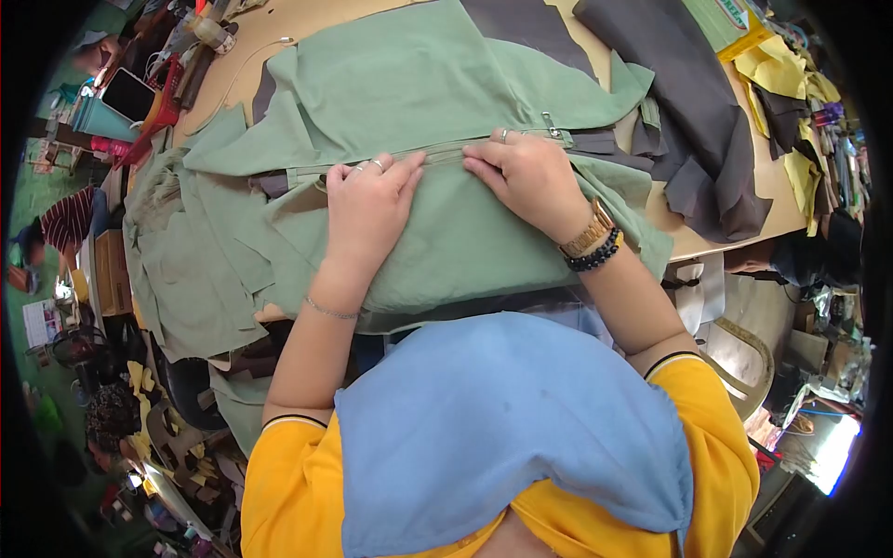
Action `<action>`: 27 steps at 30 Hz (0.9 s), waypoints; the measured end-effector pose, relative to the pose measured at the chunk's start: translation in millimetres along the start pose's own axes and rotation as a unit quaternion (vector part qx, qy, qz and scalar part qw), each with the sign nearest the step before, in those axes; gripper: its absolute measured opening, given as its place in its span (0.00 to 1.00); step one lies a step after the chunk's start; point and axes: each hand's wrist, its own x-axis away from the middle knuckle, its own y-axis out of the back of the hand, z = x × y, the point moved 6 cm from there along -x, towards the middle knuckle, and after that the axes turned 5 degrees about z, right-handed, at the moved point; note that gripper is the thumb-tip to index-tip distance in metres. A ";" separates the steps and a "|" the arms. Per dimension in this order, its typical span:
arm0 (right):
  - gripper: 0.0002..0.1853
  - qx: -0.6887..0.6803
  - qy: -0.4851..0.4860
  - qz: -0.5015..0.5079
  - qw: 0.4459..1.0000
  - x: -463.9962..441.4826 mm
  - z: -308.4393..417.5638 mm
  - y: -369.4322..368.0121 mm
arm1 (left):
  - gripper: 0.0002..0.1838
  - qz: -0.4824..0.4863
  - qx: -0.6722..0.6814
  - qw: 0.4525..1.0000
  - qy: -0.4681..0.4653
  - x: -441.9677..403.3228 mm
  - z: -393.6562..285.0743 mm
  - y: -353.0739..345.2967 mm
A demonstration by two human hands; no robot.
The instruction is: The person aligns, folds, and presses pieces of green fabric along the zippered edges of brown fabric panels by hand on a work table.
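A green garment (502, 246) lies spread on the table in front of me, with a zipper strip (442, 153) running across its middle. A metal zipper pull (548, 122) shows near the strip's right end. My left hand (370, 200) is closed with its fingertips pinching the cloth along the strip. Slightly to the right, my right hand (535, 181) pinches the same strip between thumb and fingers. A short stretch of the strip lies between the two hands. What the fingertips cover is hidden.
Dark grey cloth pieces (698, 121) lie at the right, beside yellow scraps (777, 70) and a green-yellow box (726, 23). More green cloth (186, 270) hangs over the left edge. A phone (128, 95) rests by a red basket (166, 116). Other people sit at far left.
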 end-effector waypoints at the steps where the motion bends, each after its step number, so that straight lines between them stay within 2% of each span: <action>1: 0.09 0.006 -0.002 0.008 1.000 3.4 1.9 -0.3 | 0.09 0.000 0.004 1.000 -0.005 3.0 -1.1 0.6; 9: 0.08 -0.016 -0.013 0.038 0.999 33.6 24.5 7.0 | 0.09 0.031 0.020 0.999 -0.011 37.0 -20.9 12.8; 15: 0.09 -0.036 -0.033 0.036 0.998 34.3 23.9 6.6 | 0.06 0.004 0.031 1.000 0.000 36.0 -15.9 19.0; 27: 0.11 -0.037 -0.089 0.042 0.995 27.8 24.1 6.2 | 0.09 0.022 0.046 0.996 0.068 28.6 -3.4 18.6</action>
